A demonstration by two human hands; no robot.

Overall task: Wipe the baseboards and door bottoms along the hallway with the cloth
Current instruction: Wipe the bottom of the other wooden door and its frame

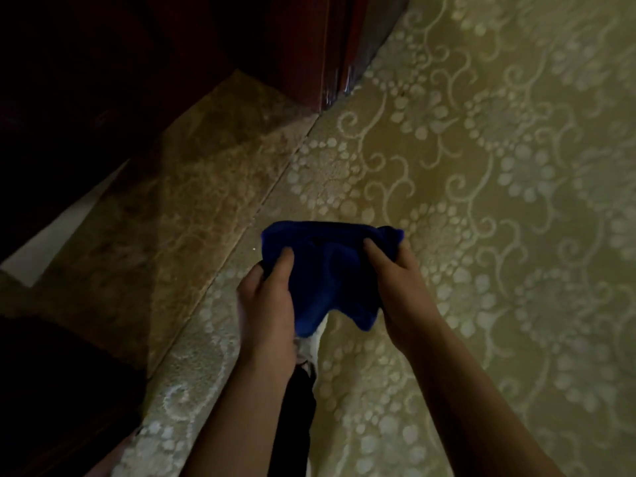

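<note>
We hold the blue cloth [325, 270] stretched between both hands above the patterned carpet [499, 149]: the left hand [266, 304] has its grip clenched on the cloth's left edge, thumb on top, and the right hand [395, 287] pinches its right corner. The cloth hangs in the air (touching nothing else). To the left runs a tan marble strip [179, 201], and a reddish wooden door frame [309, 56] stands at the top.
</note>
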